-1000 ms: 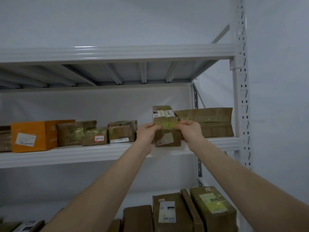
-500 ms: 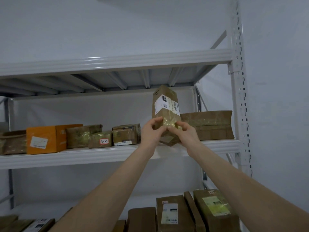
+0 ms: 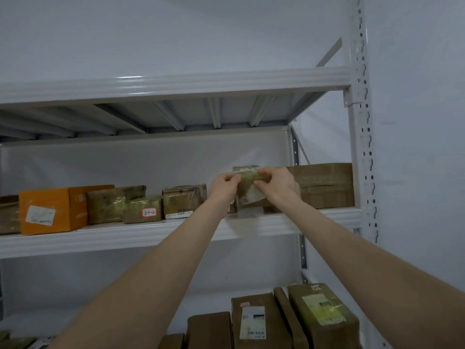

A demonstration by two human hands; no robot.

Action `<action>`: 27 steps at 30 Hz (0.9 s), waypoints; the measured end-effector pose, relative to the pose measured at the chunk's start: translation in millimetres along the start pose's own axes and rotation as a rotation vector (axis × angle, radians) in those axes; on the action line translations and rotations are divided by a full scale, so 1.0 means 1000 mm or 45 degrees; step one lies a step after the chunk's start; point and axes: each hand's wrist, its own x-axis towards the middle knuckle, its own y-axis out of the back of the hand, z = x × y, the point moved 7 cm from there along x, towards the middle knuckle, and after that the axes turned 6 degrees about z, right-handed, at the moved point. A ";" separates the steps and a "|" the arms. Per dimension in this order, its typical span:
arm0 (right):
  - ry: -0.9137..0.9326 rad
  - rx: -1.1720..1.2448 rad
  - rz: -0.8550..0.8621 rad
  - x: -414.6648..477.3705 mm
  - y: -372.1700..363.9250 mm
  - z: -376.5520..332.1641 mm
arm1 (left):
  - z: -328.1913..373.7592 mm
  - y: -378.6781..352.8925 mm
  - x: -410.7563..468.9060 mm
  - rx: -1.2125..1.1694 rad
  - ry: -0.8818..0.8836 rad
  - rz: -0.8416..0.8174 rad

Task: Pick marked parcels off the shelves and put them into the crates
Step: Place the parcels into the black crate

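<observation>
The middle shelf [image 3: 125, 238] of the white metal rack carries a row of parcels. From the left these are an orange carton [image 3: 50, 207], a brown taped parcel [image 3: 105, 205], and a small parcel with a red-edged handwritten tag [image 3: 142, 210]. A taped parcel with a barcode strip [image 3: 183, 200] comes next, and a wide brown carton [image 3: 324, 185] sits at the far right. On the lower shelf [image 3: 221, 295], several brown parcels stand packed together, among them one with a white shipping label [image 3: 251, 321] and one with a greenish label [image 3: 324, 311].

The held parcel [image 3: 247, 197], brown and wrapped in yellowish tape, sits at the middle shelf between the barcode parcel and the wide carton. It stands roughly upright, its long axis vertical, and its labelled front faces the camera. Whether its base rests on the shelf cannot be told.

The left hand [image 3: 224, 187] pinches the parcel's upper left edge, fingers curled in against the thumb. The right hand [image 3: 275, 186] grips the upper right, with its fingers bent over the top edge and its thumb on the front face. Most of the parcel hangs below both sets of fingertips.
</observation>
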 end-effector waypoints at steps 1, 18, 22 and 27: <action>0.040 -0.062 0.001 0.001 0.000 -0.001 | -0.003 -0.004 0.000 0.023 0.008 -0.037; 0.507 -0.827 -0.053 -0.016 -0.066 -0.010 | -0.040 -0.012 0.028 1.520 -0.606 -0.324; 0.436 -0.845 -0.121 -0.014 -0.074 -0.003 | -0.043 -0.011 0.027 1.622 -0.675 -0.292; 0.527 -0.618 0.154 -0.026 -0.067 -0.015 | -0.027 0.011 0.016 1.313 -0.698 -0.137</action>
